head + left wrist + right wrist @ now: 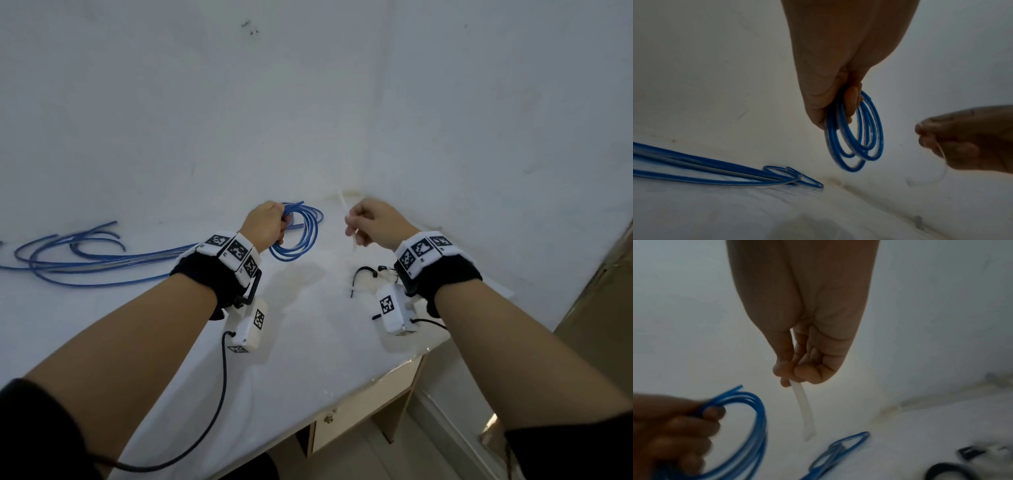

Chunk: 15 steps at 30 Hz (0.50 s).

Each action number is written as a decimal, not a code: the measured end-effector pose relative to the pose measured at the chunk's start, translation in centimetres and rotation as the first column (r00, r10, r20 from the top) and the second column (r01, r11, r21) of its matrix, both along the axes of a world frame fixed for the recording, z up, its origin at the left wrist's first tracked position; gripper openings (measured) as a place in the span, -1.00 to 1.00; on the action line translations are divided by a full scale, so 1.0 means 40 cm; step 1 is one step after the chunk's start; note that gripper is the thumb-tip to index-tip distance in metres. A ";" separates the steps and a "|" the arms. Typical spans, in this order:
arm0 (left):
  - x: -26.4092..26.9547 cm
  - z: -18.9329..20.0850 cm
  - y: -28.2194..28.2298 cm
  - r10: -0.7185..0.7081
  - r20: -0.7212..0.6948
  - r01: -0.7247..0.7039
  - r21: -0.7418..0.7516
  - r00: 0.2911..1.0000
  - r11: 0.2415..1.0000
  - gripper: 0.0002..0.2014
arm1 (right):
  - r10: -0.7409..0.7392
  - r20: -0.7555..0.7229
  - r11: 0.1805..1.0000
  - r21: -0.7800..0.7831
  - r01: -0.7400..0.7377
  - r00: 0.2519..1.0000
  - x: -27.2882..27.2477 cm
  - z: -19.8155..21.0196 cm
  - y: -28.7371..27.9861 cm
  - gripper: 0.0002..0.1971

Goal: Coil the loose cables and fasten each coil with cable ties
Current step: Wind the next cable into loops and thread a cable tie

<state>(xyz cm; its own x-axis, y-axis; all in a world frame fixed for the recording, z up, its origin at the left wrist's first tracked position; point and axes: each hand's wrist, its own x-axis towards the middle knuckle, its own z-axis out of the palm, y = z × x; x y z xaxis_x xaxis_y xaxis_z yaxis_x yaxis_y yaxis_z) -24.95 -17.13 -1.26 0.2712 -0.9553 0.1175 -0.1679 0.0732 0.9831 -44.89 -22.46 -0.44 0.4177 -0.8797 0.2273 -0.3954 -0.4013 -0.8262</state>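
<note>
My left hand (270, 222) grips a coil of blue cable (301, 236) and holds it just above the white table. In the left wrist view the coil (857, 141) hangs from my curled fingers (851, 104). To the right, my right hand (370, 222) pinches a translucent white cable tie (342, 205), whose ends stick out above and below the fist. The right wrist view shows the tie (805, 412) pointing down from my fingers (789, 369), a short way right of the coil (748, 426).
Several loose blue cables (75, 253) lie spread over the table's left side. Black cable ties (363, 277) lie near my right wrist. White walls meet in a corner just behind my hands. The table's front edge (394, 370) runs diagonally, with a drawer below it.
</note>
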 end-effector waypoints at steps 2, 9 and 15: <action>0.025 -0.001 0.012 0.056 0.007 -0.056 -0.032 0.998 0.998 -0.68 | 0.054 0.243 0.997 0.049 -0.068 0.969 0.047 0.019 0.021 -0.84; 0.124 0.009 0.071 0.214 0.022 -0.210 -0.116 0.976 0.971 -0.70 | 0.253 0.489 0.939 0.084 -0.334 0.835 0.231 0.022 0.081 -0.87; 0.246 0.028 0.132 0.278 0.070 -0.265 -0.150 0.958 0.952 -0.69 | 0.363 0.579 0.891 0.012 -0.453 0.730 0.406 0.024 0.122 -0.89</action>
